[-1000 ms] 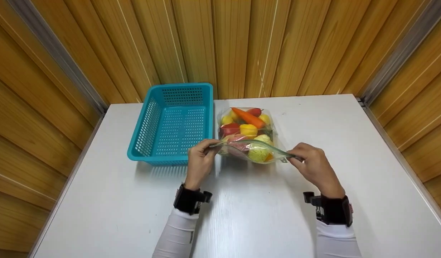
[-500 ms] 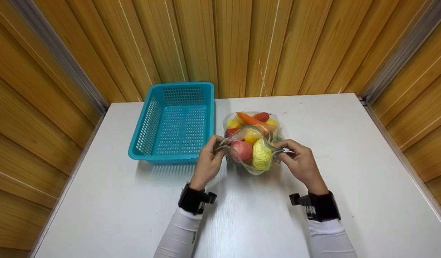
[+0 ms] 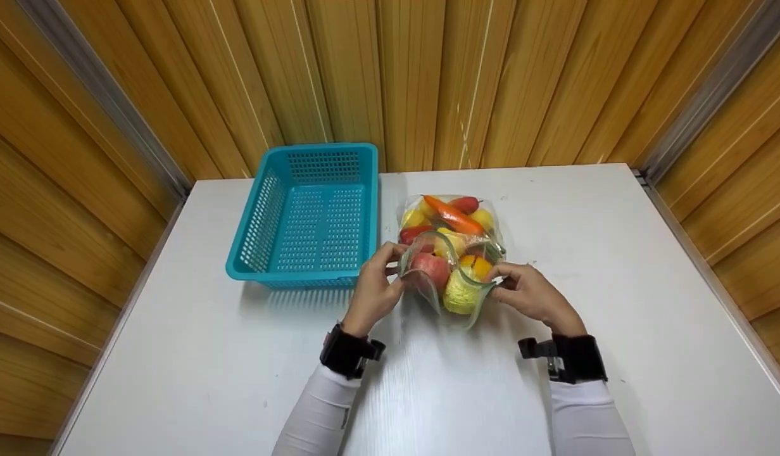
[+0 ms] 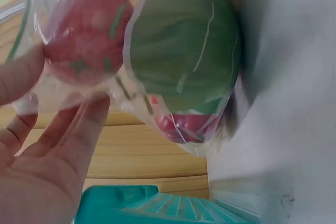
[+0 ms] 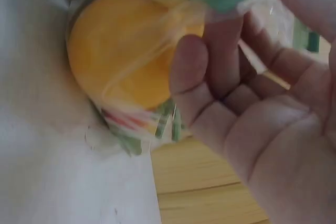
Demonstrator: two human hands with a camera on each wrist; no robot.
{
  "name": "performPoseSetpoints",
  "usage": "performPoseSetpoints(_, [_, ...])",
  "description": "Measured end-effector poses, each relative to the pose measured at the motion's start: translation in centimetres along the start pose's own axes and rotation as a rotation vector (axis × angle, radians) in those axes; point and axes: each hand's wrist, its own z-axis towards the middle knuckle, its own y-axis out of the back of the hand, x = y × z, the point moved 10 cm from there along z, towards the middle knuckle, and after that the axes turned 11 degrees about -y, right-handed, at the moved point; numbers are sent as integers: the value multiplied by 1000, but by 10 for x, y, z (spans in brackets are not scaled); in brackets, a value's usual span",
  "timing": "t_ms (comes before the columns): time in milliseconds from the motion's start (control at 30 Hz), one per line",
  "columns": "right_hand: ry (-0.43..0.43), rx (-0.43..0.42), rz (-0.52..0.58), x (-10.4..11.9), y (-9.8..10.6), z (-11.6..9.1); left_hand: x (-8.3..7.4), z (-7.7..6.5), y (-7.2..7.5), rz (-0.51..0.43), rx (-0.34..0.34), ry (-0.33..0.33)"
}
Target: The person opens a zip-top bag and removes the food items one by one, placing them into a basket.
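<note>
A clear zip bag (image 3: 454, 249) full of produce lies on the table, its mouth spread towards me. My left hand (image 3: 378, 286) pinches the left side of the mouth between thumb and fingers. At the right side, my right hand (image 3: 534, 295) pinches the other edge. A pinkish-red round fruit (image 3: 432, 271) and a yellow-green cabbage (image 3: 461, 293) sit at the opening. Behind them lie a carrot (image 3: 454, 216) and a red pepper (image 3: 466, 204). The left wrist view shows a large green piece (image 4: 184, 45) through the film; the right wrist view shows an orange fruit (image 5: 123, 51).
To the left of the bag stands a blue-green perforated basket (image 3: 238, 259) with nothing in it. The white table (image 3: 453, 392) meets a wood-panelled wall (image 3: 421, 88) at the back, with more panels on both sides.
My hands have moved closer together and the bag's mouth has gone from flat to wide. The bag has shifted slightly right, and its mouth has come nearer to me.
</note>
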Motion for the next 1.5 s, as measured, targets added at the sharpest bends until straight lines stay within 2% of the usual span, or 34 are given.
performPoseSetpoints(100, [101,12,-87,8,-1,-4,-2,0,3,87,-30,-18])
performPoseSetpoints(233, [251,-55,-145,24,6,-11,0,-1,8,96,-74,-19])
performPoseSetpoints(433, [293,-277,-65,33,33,-22,3,-1,22,60,-161,-1])
performPoseSetpoints(533, [319,-329,-31,36,38,-24,3,0,23,29,-163,16])
performPoseSetpoints(700, [311,-268,15,35,31,-21,6,0,18,-44,-146,50])
performPoseSetpoints(800, [288,-214,-18,34,24,-18,6,0,14,-79,-127,52])
performPoseSetpoints(900, [274,-198,-82,34,20,-16,4,0,9,-89,-93,48])
performPoseSetpoints(1000, [262,-219,-110,34,19,-14,6,0,3,-96,-60,62])
performPoseSetpoints(1267, [215,-319,-112,29,23,-11,18,3,-22,-253,29,118])
performPoseSetpoints(1500, [213,-395,-144,28,20,-5,31,10,-34,-408,46,114])
